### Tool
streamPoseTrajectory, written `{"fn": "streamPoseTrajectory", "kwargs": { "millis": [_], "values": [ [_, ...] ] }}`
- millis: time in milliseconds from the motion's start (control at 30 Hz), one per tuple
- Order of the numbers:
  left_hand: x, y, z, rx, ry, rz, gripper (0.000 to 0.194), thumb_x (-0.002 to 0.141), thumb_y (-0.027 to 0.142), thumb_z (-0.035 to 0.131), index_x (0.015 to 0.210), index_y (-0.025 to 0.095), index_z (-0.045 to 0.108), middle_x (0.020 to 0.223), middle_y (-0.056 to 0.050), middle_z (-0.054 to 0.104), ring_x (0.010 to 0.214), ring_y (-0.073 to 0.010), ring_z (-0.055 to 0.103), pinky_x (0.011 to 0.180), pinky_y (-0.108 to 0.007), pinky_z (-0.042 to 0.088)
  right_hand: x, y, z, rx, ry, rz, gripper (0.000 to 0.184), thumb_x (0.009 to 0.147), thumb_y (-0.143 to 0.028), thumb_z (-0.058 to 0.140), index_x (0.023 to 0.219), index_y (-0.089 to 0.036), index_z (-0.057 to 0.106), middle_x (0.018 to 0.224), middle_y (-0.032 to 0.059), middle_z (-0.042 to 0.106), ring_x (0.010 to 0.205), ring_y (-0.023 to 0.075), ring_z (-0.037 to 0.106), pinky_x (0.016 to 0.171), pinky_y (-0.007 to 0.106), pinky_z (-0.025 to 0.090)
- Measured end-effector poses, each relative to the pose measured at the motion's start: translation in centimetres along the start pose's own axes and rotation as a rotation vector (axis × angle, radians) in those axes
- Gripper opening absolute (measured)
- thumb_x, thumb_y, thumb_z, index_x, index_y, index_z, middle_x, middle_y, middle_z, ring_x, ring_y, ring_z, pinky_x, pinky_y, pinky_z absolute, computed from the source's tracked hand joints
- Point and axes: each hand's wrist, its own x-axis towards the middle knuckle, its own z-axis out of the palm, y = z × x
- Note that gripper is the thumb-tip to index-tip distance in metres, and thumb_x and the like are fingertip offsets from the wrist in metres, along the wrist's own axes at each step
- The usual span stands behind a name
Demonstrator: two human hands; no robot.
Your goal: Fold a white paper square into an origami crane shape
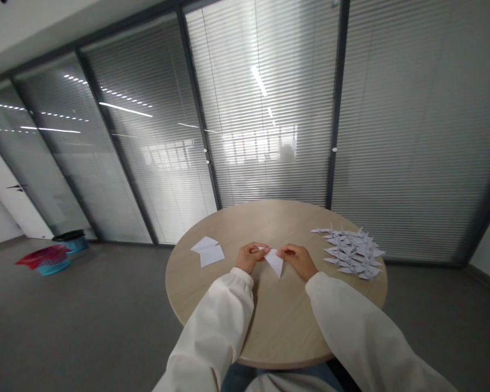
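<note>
A person's 2 bare hands, left hand and right hand, pinch a white folded paper triangle, its point toward the near side, at the middle of a round pale-wood tabletop. The fingers curl narrow, closed on the paper's upper corners, though knuckles hide the exact grip. At right lies a dense heap of white folded paper cranes, too overlapped to count. At left, a small pile of flat white paper sheets lies still to be folded, its exact count unclear. Cream long sleeves cover both forearms. Beyond the tabletop, on the grey floor at far left, stand a red-and-teal plastic basket.
</note>
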Motion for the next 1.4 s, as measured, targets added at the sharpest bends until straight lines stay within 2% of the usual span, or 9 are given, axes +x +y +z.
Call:
{"fn": "streamPoseTrajectory", "kwargs": {
  "millis": [167,467,900,1033,1133,1267,1400],
  "values": [
    [0.0,0.0,0.0,0.008,0.011,0.005,0.032,0.047,0.034,0.077,0.067,0.011,0.064,0.054,-0.002,0.063,0.053,-0.0128,0.058,0.055,-0.025,0.049,0.1,0.1,0.1,-0.012,0.009,-0.014,0.029,0.068,-0.043,0.059,0.073,-0.015,0.066,0.071,0.0050,0.066,0.065,0.0169,0.059,0.061,0.027,0.046],
    [0.2,0.0,-0.3,-0.031,0.079,0.009,0.032,0.047,0.033,0.076,0.068,0.011,0.065,0.065,-0.006,0.067,0.060,-0.0144,0.061,0.059,-0.025,0.051,0.0,-0.2,0.0,-0.053,0.028,-0.010,0.029,0.069,-0.042,0.058,0.073,-0.015,0.066,0.069,0.0042,0.066,0.063,0.0160,0.058,0.058,0.025,0.045],
    [0.2,0.1,-0.4,-0.040,0.197,0.043,0.032,0.049,0.035,0.075,0.068,0.010,0.067,0.065,-0.006,0.067,0.057,-0.0137,0.059,0.059,-0.026,0.051,-0.1,-0.9,0.1,-0.016,-0.007,0.015,0.027,0.069,-0.041,0.059,0.071,-0.015,0.066,0.066,0.0031,0.065,0.060,0.0149,0.057,0.057,0.024,0.044],
    [0.0,0.3,-0.3,-0.047,0.192,0.049,0.040,0.051,0.036,0.074,0.082,0.010,0.067,0.064,-0.006,0.066,0.060,-0.0150,0.061,0.058,-0.026,0.051,-0.1,-1.0,0.2,0.006,-0.026,0.023,0.027,0.069,-0.041,0.059,0.072,-0.015,0.066,0.065,0.0028,0.065,0.060,0.0145,0.057,0.056,0.024,0.043],
    [-0.1,0.5,-0.3,-0.043,0.184,0.061,0.050,0.053,0.038,0.072,0.095,0.010,0.064,0.055,-0.002,0.063,0.063,-0.0166,0.062,0.057,-0.025,0.050,-0.1,-1.1,0.2,0.011,-0.034,0.027,0.028,0.068,-0.041,0.059,0.072,-0.015,0.066,0.064,0.0022,0.064,0.059,0.0140,0.056,0.056,0.023,0.042],
    [0.0,0.3,-0.4,-0.047,0.163,0.080,0.058,0.055,0.040,0.071,0.103,0.009,0.061,0.044,0.003,0.053,0.066,-0.0180,0.062,0.056,-0.024,0.050,-0.2,-1.3,0.2,0.042,-0.057,0.050,0.027,0.068,-0.041,0.059,0.072,-0.014,0.066,0.064,0.0021,0.064,0.058,0.0137,0.056,0.055,0.023,0.042],
    [0.1,0.1,-0.7,-0.050,0.131,0.083,0.061,0.059,0.043,0.067,0.110,0.010,0.057,0.056,-0.002,0.061,0.061,-0.0152,0.061,0.056,-0.024,0.049,-0.2,-1.3,0.1,0.038,-0.061,0.056,0.028,0.068,-0.041,0.060,0.071,-0.014,0.065,0.062,0.0020,0.063,0.056,0.0132,0.054,0.054,0.023,0.041]
  ]
}}
